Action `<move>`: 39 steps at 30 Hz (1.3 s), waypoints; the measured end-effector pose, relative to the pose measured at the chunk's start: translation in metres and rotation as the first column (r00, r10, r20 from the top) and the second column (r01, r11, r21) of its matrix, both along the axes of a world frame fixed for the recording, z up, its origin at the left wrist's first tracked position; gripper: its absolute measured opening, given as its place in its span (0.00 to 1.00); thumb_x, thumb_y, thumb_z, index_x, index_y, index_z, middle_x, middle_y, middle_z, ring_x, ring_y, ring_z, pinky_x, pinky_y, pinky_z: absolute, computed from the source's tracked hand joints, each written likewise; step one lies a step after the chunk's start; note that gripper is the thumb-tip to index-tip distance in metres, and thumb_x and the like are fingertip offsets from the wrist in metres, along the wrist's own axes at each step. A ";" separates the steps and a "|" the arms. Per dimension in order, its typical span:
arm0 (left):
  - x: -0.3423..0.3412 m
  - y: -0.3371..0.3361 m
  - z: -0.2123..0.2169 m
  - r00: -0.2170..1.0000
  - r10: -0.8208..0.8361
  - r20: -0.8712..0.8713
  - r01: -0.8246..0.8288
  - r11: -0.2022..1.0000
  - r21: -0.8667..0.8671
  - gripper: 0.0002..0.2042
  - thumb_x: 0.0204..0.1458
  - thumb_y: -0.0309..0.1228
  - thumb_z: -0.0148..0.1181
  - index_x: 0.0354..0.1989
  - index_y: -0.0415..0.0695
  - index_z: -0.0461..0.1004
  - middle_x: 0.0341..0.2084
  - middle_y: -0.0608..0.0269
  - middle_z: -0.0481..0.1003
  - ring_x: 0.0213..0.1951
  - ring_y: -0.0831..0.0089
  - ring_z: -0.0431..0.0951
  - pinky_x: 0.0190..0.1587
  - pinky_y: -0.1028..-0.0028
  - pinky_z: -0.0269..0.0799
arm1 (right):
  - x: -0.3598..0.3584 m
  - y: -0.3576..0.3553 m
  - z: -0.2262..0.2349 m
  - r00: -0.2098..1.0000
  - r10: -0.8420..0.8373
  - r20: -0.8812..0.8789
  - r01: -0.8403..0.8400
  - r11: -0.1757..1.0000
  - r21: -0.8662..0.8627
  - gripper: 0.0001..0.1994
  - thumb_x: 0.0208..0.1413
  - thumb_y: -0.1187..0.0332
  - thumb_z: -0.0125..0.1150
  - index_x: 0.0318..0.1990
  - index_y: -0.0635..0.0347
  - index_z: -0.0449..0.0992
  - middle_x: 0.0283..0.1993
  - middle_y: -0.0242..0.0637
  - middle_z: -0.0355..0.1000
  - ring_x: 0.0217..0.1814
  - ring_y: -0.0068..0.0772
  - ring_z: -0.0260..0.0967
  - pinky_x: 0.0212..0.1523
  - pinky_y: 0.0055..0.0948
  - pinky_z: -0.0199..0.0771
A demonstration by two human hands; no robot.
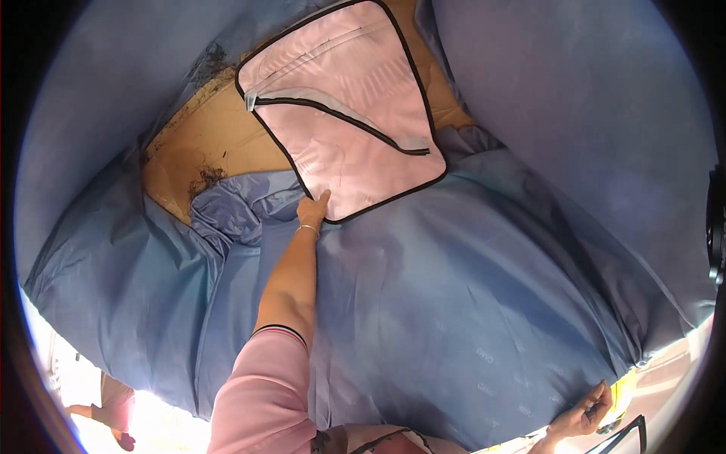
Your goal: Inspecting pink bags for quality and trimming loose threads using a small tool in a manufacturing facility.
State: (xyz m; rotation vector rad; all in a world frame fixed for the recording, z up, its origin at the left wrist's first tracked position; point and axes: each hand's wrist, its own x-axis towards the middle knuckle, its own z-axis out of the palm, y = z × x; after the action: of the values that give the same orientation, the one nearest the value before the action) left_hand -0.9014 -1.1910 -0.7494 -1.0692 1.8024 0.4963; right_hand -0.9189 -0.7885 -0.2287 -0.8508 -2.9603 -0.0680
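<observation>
My left hand (313,209) reaches far forward and grips the near left corner of a pink fabric panel (355,83). Its thumb lies on top of the panel, and the other fingers are mostly hidden. Black binding runs around the panel's rounded edge. Across its face lies a loose black-edged strip (340,113), with a small white tag (250,101) at its left end. At the lower right, beside the hem of the blue cloth (423,303), my right hand (584,415) is loosely curled with fingers apart, and nothing shows in it.
Blue cloth rises on both sides and bunches up near the panel. Brown board (178,151) lies beneath, with dark thread scraps (206,180) on it. Another person's arm (83,411) shows at the lower left. A dark curved object (715,227) stands at the right rim.
</observation>
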 end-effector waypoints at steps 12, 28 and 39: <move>-0.119 0.018 0.300 0.770 0.535 -0.348 -0.238 0.746 0.622 0.19 0.48 0.35 0.60 0.41 0.29 0.72 0.34 0.54 0.77 0.35 0.70 0.76 0.38 0.72 0.70 | 0.056 -0.005 -0.050 0.983 -0.135 -0.121 0.088 0.939 -0.333 0.10 0.52 0.84 0.50 0.42 0.68 0.72 0.37 0.34 0.71 0.40 0.22 0.66 0.44 0.18 0.64; -0.131 -0.002 0.465 0.579 0.570 -0.583 -0.290 0.812 0.507 0.13 0.48 0.34 0.59 0.18 0.39 0.69 0.10 0.63 0.66 0.07 0.74 0.61 0.10 0.71 0.55 | -0.002 -0.024 -0.040 0.916 0.126 -0.380 -0.262 0.906 -0.333 0.10 0.43 0.81 0.56 0.34 0.58 0.72 0.30 0.39 0.72 0.33 0.43 0.70 0.34 0.35 0.69; 0.025 0.004 0.584 0.546 0.616 -0.568 -0.091 0.718 0.690 0.11 0.51 0.31 0.56 0.36 0.34 0.76 0.30 0.73 0.75 0.33 0.84 0.71 0.36 0.79 0.67 | 0.004 -0.017 -0.050 0.874 0.197 -0.444 -0.365 0.870 -0.333 0.10 0.43 0.79 0.57 0.36 0.57 0.72 0.32 0.38 0.73 0.33 0.42 0.71 0.34 0.34 0.70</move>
State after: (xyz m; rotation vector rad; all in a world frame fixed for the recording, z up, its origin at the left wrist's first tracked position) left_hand -0.8760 -1.1869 -0.1655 -0.8124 1.8548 1.9399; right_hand -0.9153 -0.8059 -0.2788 -0.3672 -2.6936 0.6798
